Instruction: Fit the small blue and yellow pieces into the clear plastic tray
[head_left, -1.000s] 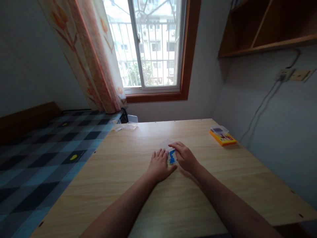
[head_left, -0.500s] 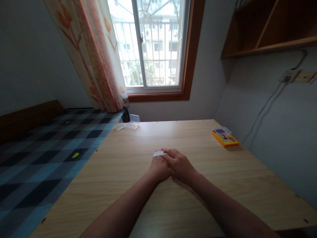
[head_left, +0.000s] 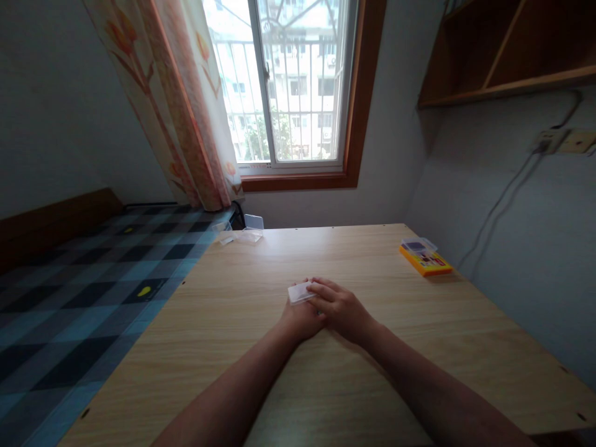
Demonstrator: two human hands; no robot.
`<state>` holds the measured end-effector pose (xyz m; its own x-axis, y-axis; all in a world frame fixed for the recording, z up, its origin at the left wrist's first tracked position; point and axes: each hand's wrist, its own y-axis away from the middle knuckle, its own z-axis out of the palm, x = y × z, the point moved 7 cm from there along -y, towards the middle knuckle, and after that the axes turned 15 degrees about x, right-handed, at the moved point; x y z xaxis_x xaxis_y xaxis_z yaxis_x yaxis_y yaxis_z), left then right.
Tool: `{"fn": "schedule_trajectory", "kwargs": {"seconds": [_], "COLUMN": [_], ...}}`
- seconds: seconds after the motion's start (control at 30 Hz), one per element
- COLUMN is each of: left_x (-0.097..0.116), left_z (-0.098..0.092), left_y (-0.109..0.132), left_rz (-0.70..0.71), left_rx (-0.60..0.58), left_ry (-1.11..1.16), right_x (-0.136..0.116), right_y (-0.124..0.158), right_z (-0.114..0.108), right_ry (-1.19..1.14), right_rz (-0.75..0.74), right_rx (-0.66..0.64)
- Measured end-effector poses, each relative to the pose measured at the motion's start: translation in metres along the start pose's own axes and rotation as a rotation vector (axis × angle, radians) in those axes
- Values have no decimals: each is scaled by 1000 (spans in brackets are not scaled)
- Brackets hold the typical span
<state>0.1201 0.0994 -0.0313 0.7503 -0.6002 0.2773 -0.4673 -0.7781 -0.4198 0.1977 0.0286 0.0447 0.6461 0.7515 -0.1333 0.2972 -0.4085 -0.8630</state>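
Note:
A small whitish, see-through flat piece (head_left: 301,293) lies over the back of my left hand (head_left: 300,320), above the middle of the wooden table. My right hand (head_left: 342,308) is bent beside it, its fingers closed on the right end of the piece. Both hands touch each other. The fingers of my left hand are mostly hidden beneath the piece and my right hand, so what they hold cannot be made out.
Clear plastic cases (head_left: 251,233) stand open at the table's (head_left: 195,347) far left corner. An orange-yellow box (head_left: 426,259) with a clear case (head_left: 419,246) on it lies at the right. A checked bed (head_left: 93,298) adjoins the left edge.
More of the whitish piece's flat face now shows over my left hand. The fingers of my right hand have shifted slightly with it.

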Motion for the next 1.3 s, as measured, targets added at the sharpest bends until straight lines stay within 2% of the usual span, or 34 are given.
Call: {"fn": "schedule_trajectory", "kwargs": {"seconds": [0.07,0.13,0.23,0.37,0.47,0.57,0.67,0.77,0.83,0.93,1.07,1.2,1.3], "left_x": [-1,-1,0,-1,-1,8,28,42,41,18,-50,-128,-170], "left_z": [-7,-11,-12,-18,-37,-60,-73,-73,-71,-74,-93,-113,-119], "left_y": [-3,-4,-5,-9,-15,-17,-14,-10,-11,-19,-33,-32,-23], "left_rz": [0,-4,-9,-6,11,92,222,305,315,231,-36,-330,-468], "left_rx": [-8,-17,-18,52,168,278,302,284,260,244,288,296,268], "left_ry": [2,2,10,31,48,57,55,35,11,-51,-180,-303,-365], "right_x": [24,53,89,116,125,121,110,96,89,84,85,105,122], "right_y": [2,9,26,41,49,49,47,43,41,38,34,42,51], "right_z": [-13,-24,-25,-21,-18,-15,-8,1,4,-2,-19,-27,-27], "right_ry": [-99,-274,-528,-617,-685,-766,-847,-887,-839,-657,-301,-153,-118], "right_rz": [156,426,766,954,1082,1152,1163,1074,967,800,638,737,820], "right_rx": [101,248,438,576,637,633,560,392,288,256,329,432,476]}}
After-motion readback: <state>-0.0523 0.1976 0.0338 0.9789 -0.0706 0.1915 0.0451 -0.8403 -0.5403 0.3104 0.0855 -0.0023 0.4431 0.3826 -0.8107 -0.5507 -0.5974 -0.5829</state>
